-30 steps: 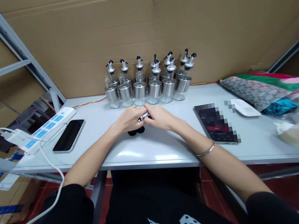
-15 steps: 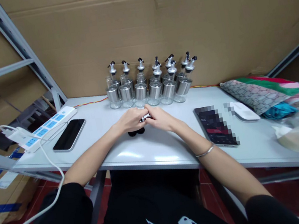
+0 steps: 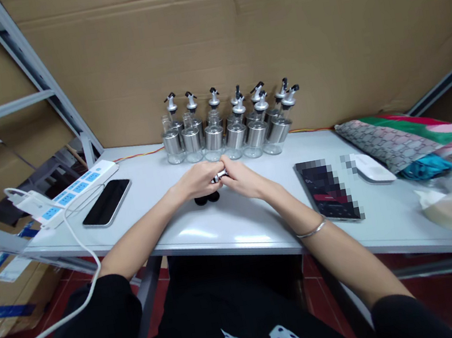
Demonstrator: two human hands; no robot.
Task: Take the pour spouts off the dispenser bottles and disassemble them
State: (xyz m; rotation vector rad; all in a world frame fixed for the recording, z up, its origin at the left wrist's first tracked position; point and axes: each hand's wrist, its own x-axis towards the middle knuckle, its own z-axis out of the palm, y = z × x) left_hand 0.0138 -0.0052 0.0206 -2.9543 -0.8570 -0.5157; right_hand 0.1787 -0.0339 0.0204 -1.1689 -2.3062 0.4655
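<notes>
Near the middle of the worktop [image 3: 220, 234], in the head view, the left hand [image 3: 195, 180] and the right hand [image 3: 243, 177] met, fingertips of both pinched together on a small silver spout piece [image 3: 218, 176] held between them just above the surface. Two small black caps [image 3: 207, 198] lay on the worktop directly beneath the hands. Toward the back edge stood a cluster of glass bottles [image 3: 228, 133] with steel sleeves and pourer tops, just beyond the hands. At the left end lay a white power strip [image 3: 68, 194] and beside it a dark phone [image 3: 106, 202]. Toward the right end lay a second phone [image 3: 328, 191], a white mouse [image 3: 372, 167] and patterned bags [image 3: 404, 140].
</notes>
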